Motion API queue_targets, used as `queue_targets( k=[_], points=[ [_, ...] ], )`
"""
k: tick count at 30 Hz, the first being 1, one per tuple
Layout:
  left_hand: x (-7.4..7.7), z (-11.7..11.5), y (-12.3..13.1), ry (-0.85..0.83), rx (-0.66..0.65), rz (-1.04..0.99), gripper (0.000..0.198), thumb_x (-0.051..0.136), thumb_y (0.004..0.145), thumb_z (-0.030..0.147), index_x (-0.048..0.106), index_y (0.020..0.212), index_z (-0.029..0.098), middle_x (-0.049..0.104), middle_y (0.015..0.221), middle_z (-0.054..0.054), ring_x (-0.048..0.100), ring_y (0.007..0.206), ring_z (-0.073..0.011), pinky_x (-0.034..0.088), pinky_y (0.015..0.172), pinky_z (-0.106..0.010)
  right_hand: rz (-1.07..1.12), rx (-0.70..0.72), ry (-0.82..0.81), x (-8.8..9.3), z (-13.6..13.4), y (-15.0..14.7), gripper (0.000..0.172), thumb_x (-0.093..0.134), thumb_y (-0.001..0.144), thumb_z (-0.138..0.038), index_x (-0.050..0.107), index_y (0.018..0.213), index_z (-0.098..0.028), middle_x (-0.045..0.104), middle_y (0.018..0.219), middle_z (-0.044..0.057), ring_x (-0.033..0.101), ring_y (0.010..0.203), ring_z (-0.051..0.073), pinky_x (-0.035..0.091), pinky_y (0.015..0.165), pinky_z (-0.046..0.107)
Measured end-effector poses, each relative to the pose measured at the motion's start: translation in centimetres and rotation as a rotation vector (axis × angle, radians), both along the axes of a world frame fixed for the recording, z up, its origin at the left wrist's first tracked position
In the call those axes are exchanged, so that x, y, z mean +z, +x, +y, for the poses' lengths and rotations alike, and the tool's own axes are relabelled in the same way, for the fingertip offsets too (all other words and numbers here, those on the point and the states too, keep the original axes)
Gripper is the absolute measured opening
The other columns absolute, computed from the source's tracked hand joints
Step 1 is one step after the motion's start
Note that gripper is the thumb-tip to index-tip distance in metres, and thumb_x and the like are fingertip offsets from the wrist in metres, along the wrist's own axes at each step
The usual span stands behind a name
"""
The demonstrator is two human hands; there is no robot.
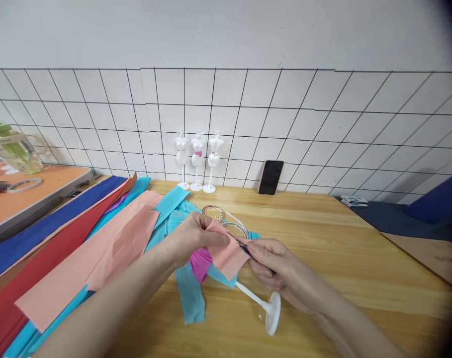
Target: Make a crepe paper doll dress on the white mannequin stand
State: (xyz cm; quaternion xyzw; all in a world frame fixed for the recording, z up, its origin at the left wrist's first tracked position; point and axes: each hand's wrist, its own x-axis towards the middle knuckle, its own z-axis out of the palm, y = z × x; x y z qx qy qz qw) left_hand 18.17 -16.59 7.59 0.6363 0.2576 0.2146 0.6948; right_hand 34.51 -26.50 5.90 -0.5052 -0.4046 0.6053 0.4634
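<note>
My left hand (194,238) pinches a small piece of peach crepe paper (227,263) between thumb and fingers. Closed around a pair of dark scissors (244,247), my right hand (272,261) holds the blades at the paper's edge, across part of it. Below both hands a white mannequin stand (272,313) lies on its side on the table, its upper part hidden by the hands and paper. Magenta paper (201,264) and a light blue strip (190,293) lie around it under my left hand.
Long crepe paper strips, including a red one (57,278) and a dark blue one (54,226), cover the left side. Three small white mannequins (197,156) and a phone (271,177) stand by the tiled wall. Round bangle-like rings (213,213) lie behind my hands.
</note>
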Motion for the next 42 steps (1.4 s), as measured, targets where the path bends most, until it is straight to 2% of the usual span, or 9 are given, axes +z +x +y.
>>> queue_targets(
  k=[5,9,15,25,31,37,42],
  points=[
    [-0.15,0.03,-0.10,0.012,-0.021,-0.006,0.019,0.061,0.065,0.015,0.051,0.050,0.014,0.037,0.048,0.006,0.030,0.047,-0.0055,0.022,0.047,-0.024,-0.020,-0.005,0.010,0.00,0.00,0.07,0.053,0.066,0.065,-0.061,0.034,0.054,-0.020,0.023,0.042,-0.012,0.010,0.040,0.003,0.005,0.038,0.021],
    [0.13,0.14,-0.29,0.088,-0.037,0.045,0.020,0.063,0.068,0.021,0.050,0.053,0.014,0.035,0.050,0.006,0.028,0.047,-0.0058,0.018,0.046,-0.025,-0.053,-0.012,0.016,0.02,0.07,0.09,0.056,0.067,0.061,-0.064,0.033,0.053,-0.021,0.020,0.042,-0.012,0.010,0.040,0.003,0.004,0.038,0.021],
    [0.70,0.30,-0.63,0.168,0.003,0.072,0.039,0.067,0.069,0.032,0.038,0.047,0.017,0.023,0.047,0.007,0.018,0.045,-0.0051,0.010,0.046,-0.027,-0.054,-0.026,0.024,-0.14,0.07,0.21,0.053,0.066,0.064,-0.062,0.034,0.058,-0.021,0.021,0.044,-0.012,0.010,0.041,0.003,0.004,0.039,0.022],
    [0.17,0.55,-0.49,0.106,0.005,0.049,0.034,0.070,0.065,0.040,0.052,0.052,0.014,0.026,0.047,0.007,0.019,0.046,-0.0055,0.011,0.046,-0.026,-0.070,-0.031,0.049,-0.05,0.09,0.14,0.054,0.065,0.064,-0.063,0.032,0.054,-0.021,0.022,0.043,-0.011,0.011,0.040,0.003,0.005,0.038,0.022],
    [0.45,0.38,-0.47,0.091,-0.004,0.043,0.037,0.071,0.063,0.037,0.048,0.047,0.014,0.027,0.046,0.007,0.019,0.046,-0.0049,0.011,0.046,-0.026,-0.089,-0.032,0.057,-0.34,0.07,0.29,0.054,0.064,0.066,-0.062,0.031,0.055,-0.021,0.020,0.044,-0.012,0.010,0.041,0.004,0.004,0.040,0.023],
    [0.58,0.50,-0.61,0.110,-0.031,0.042,0.037,0.067,0.069,0.031,0.040,0.048,0.016,0.026,0.046,0.007,0.019,0.045,-0.0048,0.011,0.046,-0.026,-0.131,-0.046,0.090,-0.32,0.14,0.30,0.055,0.063,0.067,-0.063,0.029,0.052,-0.022,0.020,0.045,-0.011,0.010,0.042,0.004,0.006,0.042,0.024],
    [0.42,0.65,-0.67,0.133,-0.047,0.054,0.034,0.064,0.072,0.027,0.040,0.050,0.016,0.029,0.047,0.007,0.022,0.045,-0.0052,0.012,0.045,-0.026,-0.113,-0.024,0.052,0.12,0.02,0.18,0.051,0.063,0.067,-0.062,0.036,0.054,-0.021,0.020,0.044,-0.011,0.010,0.041,0.004,0.006,0.040,0.023]
  ],
)
